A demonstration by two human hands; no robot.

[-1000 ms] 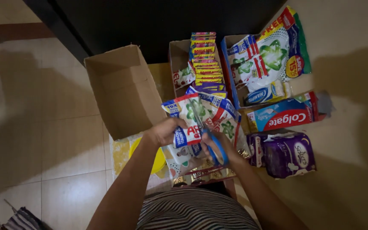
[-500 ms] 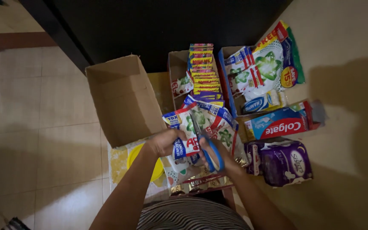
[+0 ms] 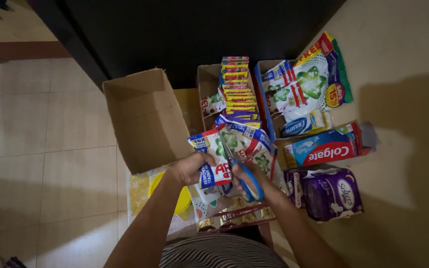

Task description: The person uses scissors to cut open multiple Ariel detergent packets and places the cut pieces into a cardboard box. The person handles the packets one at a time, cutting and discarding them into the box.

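Scissors [image 3: 239, 166], blue-handled, held in right hand [image 3: 254, 181]; fingers closed through the loops, blades up against the sachet strip [image 3: 234, 146]. Left hand [image 3: 190, 167] grips the strip's left edge, fingers closed on it. Strip sits above the lap, just in front of the sachet box [image 3: 209, 87]. Empty carton [image 3: 145, 119] to the left; toothpaste box [image 3: 323, 146] and purple pack [image 3: 331, 193] to the right.

Scissors [image 3: 247, 174] blue-handled; pad pack [image 3: 331, 193] purple; toothpaste box [image 3: 323, 147] red-blue; shirt [image 3: 222, 252] striped.
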